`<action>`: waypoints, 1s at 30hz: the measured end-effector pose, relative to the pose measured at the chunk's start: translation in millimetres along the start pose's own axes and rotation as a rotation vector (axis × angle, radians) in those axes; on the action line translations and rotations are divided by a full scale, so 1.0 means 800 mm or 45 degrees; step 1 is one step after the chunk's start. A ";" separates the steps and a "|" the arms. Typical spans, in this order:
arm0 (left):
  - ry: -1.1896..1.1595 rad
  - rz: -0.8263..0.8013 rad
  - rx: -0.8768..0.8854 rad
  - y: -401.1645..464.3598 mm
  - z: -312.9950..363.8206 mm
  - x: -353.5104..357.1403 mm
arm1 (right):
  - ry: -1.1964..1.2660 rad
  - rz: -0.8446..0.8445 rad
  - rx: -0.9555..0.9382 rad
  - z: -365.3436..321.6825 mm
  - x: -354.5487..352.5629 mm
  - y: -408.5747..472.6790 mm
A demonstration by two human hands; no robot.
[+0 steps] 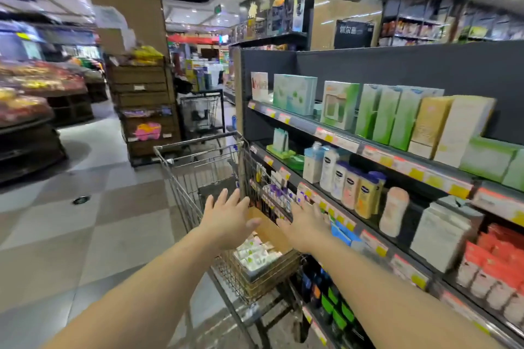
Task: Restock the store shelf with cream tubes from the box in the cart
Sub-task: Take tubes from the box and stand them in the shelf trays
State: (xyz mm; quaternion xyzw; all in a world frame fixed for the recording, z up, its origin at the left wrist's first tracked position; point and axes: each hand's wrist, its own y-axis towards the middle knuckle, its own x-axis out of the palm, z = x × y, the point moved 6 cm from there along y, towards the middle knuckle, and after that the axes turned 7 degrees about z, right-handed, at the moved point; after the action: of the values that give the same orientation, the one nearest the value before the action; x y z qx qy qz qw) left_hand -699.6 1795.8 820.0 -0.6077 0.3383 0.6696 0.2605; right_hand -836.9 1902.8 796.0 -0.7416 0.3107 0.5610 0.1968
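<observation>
Both hands out over the cart (pixel 181 176), fingers spread and straight, holding nothing. Left hand (pixel 226 218) above the open cardboard box (pixel 269 231); right hand (pixel 304 225) just beside it, over the cart's shelf-side edge. Hands apart, palms roughly facing each other across the box flap. Contact with box or cart wire: cannot tell, motion blur.

Cream tubes (pixel 255 256) lying packed in the box, white with green marks, visible below and between the wrists. Box seated in the near end of the cart basket. Count of tubes not readable; box looks well filled in the visible part.

Cart parked close against the store shelf (pixel 354 144). Shelf tiers carrying boxed goods (pixel 397 119) on top, lotion bottles (pixel 351 187) on the tier below, orange-red packs (pixel 499 269) lower right. Small tubes and packets on the tier level with the cart rim, partly hidden behind the wire.

Judgement on progress: early. No tube in either hand, none seen in transit. Destination slot on the shelf not identifiable. Remaining: reach into box, take tubes, place on shelf, repeat until box emptied.
</observation>
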 end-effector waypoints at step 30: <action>-0.096 -0.487 0.591 0.580 -0.174 0.382 | 0.307 -0.297 1.101 0.048 0.391 0.411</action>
State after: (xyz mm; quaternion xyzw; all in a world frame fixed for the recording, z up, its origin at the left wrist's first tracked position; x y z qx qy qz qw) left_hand -1001.9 1375.3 576.2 -0.5592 0.3517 0.5354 0.5262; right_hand -1032.4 1612.4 504.7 -0.6814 0.4513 0.2636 0.5124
